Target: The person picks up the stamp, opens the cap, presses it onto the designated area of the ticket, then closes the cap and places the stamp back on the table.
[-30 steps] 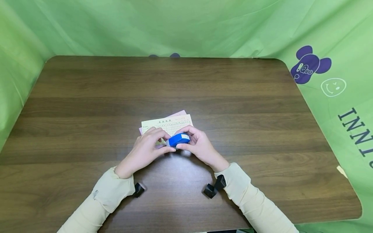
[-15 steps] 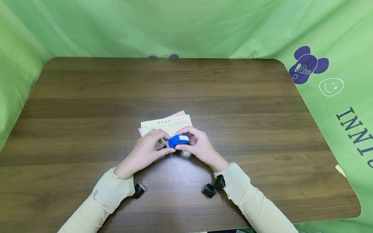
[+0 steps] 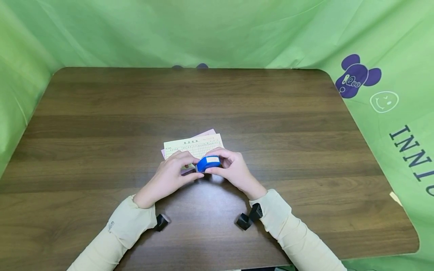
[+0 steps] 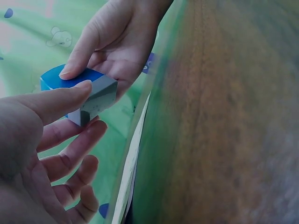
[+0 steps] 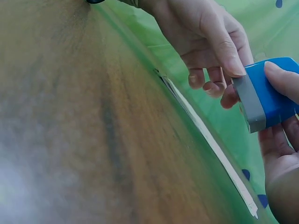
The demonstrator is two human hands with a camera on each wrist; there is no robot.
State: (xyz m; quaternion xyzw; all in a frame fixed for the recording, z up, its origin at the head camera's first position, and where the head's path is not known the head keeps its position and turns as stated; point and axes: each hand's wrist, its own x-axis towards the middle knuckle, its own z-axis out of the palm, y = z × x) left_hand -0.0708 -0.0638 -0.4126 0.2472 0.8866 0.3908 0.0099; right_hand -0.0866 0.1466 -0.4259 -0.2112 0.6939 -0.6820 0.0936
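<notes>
Both hands are at a blue stamp (image 3: pixel 204 164) with a white label on one end and a grey cap (image 4: pixel 102 97) on the other. My right hand (image 3: pixel 234 169) grips the blue body between thumb and fingers. With thumb and forefinger, my left hand (image 3: pixel 172 169) pinches the capped end; its other fingers curl loosely below, as the right wrist view shows. The stamp is held above the table, tilted. Just beyond the hands lies a pale printed form (image 3: pixel 184 145) over a pink sheet (image 3: pixel 209 131). The hands cover the near part of both papers.
The brown wooden table (image 3: pixel 217 101) spreads out around the hands. Green cloth (image 3: pixel 217 30) hangs behind it and at both sides. Small black blocks (image 3: pixel 243 221) show beside the sleeve cuffs. A pale scrap (image 3: pixel 396 198) is at the right table edge.
The stamp has turned slightly in the hands, so its white label faces the head camera more and the capped end shows less. Both hands and the papers stay nearly in place.
</notes>
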